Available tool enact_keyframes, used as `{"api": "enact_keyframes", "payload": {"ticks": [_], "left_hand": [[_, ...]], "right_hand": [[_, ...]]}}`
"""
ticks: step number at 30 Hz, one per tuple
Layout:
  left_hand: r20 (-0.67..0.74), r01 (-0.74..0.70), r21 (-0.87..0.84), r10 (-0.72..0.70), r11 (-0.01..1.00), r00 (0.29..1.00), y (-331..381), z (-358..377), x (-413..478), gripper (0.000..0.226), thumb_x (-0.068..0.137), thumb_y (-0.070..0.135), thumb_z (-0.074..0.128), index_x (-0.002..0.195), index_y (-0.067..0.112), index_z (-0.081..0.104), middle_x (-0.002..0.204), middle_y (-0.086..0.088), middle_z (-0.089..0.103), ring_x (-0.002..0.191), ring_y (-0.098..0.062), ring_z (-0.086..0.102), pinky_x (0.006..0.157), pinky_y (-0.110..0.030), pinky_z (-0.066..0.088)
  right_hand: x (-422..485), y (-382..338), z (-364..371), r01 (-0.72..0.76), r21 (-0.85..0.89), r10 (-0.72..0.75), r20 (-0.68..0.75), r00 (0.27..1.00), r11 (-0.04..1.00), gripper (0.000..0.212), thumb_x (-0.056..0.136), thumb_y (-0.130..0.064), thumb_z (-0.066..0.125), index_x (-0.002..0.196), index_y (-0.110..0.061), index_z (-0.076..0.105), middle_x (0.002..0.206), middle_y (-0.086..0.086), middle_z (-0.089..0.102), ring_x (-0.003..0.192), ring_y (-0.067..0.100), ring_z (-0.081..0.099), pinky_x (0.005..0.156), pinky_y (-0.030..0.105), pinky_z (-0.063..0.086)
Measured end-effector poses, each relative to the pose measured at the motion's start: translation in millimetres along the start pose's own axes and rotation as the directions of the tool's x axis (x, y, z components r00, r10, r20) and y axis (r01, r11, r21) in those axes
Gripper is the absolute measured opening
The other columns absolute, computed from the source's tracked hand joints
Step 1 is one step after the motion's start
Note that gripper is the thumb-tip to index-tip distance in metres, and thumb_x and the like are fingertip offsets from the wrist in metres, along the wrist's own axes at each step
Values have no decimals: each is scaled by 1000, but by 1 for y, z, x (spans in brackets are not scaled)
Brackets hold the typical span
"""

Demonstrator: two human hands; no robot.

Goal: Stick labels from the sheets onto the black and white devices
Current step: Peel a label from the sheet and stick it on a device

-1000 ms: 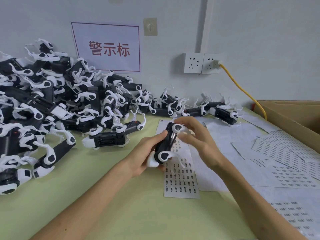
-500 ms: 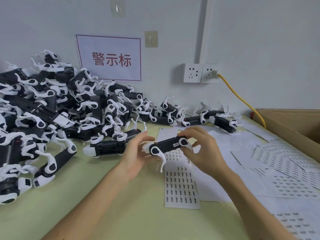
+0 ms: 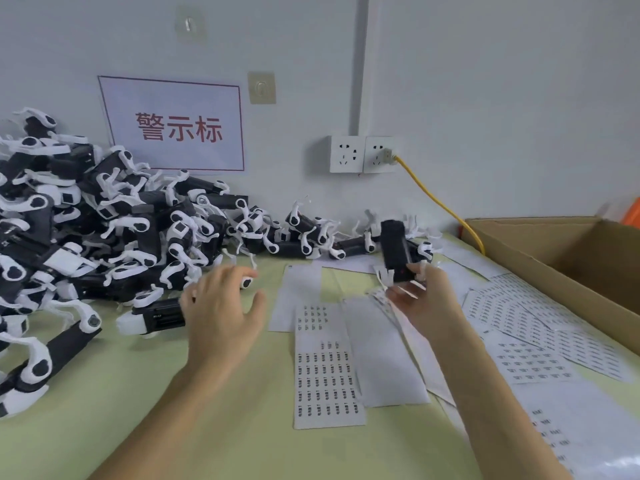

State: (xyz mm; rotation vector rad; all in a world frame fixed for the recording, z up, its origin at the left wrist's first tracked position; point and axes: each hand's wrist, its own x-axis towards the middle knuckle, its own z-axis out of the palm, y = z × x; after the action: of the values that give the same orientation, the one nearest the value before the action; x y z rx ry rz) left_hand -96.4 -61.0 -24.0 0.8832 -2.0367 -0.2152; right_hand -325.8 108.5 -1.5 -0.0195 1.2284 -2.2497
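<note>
Right hand: the right hand (image 3: 420,299) pinches the near end of a held device (image 3: 394,251) between thumb and fingertips; the grip is blurred, so the exact contact cannot be told.
Held device: black body with white clips, raised off the table, its long axis running from the right hand's fingers away toward the wall, nearly upright.
Left hand: the left hand (image 3: 221,306) hangs open with fingers spread, palm down, holding nothing.
Next device: a black and white device (image 3: 152,318) lies on the green table (image 3: 104,410) just to the left of the left hand, partly hidden under its fingers; its long axis runs left to right.
Pile: the heap of devices (image 3: 86,237) lies farther left of and beyond the left hand.
Label sheet: the label sheet (image 3: 325,368) lies between the two forearms, near both hands, long axis pointing away from the person.
Deciding relation: the lying device is far nearer the left hand; the right hand is occupied and well apart from it.
Likely step: the held device looks on its way to being set aside, judging by the small row of devices (image 3: 329,237) beyond it.
</note>
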Motion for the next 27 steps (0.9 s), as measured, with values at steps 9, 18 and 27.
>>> {"api": "enact_keyframes", "payload": {"ticks": [9,18,27], "left_hand": [[221,46,413,-150,909,964,-22,0,5,69,80,24,78,142,9,53,143,-14,50,142,-30,37,111,-63,26],[155,23,385,-89,923,984,-29,-7,13,32,78,2,78,105,19,75,115,-7,65,115,-35,52,92,-52,37],[142,-71,25,66,997,988,-22,-7,14,37,83,-13,57,103,15,71,105,0,56,81,-26,61,71,-39,47]], "right_hand": [[15,-53,-56,237,622,-306,4,952,746,58,109,-45,32,161,-20,27,158,6,44,129,33,58,109,45,43],[-4,-12,2,326,-223,-305,124,944,918,20,100,-18,53,113,-23,68,92,-2,77,68,15,70,65,26,50],[-6,19,16,330,-492,-188,316,930,806,20,99,-9,53,98,-10,73,83,4,71,65,19,64,61,27,45]]}}
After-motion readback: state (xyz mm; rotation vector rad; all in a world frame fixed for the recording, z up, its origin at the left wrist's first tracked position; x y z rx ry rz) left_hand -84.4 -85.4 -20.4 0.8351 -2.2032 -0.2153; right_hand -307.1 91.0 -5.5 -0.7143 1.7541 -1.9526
